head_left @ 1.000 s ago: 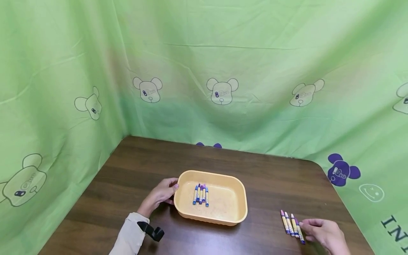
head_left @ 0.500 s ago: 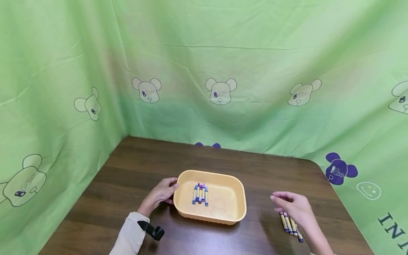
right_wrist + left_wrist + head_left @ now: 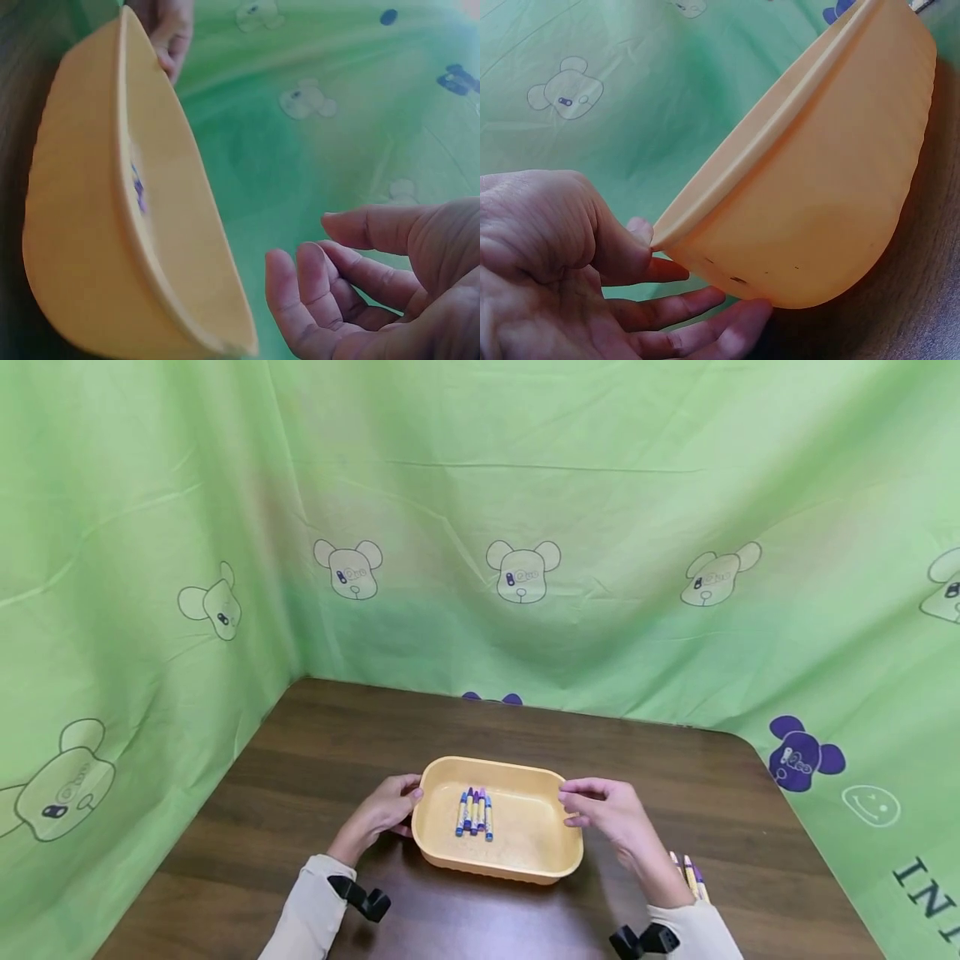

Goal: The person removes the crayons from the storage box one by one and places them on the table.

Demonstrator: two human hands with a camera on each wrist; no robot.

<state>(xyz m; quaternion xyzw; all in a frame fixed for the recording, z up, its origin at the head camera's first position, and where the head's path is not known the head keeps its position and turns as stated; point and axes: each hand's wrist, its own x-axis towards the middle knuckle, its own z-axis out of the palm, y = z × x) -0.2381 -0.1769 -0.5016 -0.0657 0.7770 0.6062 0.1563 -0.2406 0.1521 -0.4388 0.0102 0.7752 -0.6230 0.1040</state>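
Tray (image 3: 528, 835), likely light and stiff, suits gripping at both ends: left hand (image 3: 386, 804) clamped on it, right hand (image 3: 609, 814), fingers apart.

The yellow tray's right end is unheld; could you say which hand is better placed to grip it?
Probably the right hand: it looks empty beside that end of the tray, while the left hand holds the opposite end.

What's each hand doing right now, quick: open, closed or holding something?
Left hand: holding the tub by its left edge.
Right hand: open, fingers loosely bent, holding nothing, near the tub's right end.
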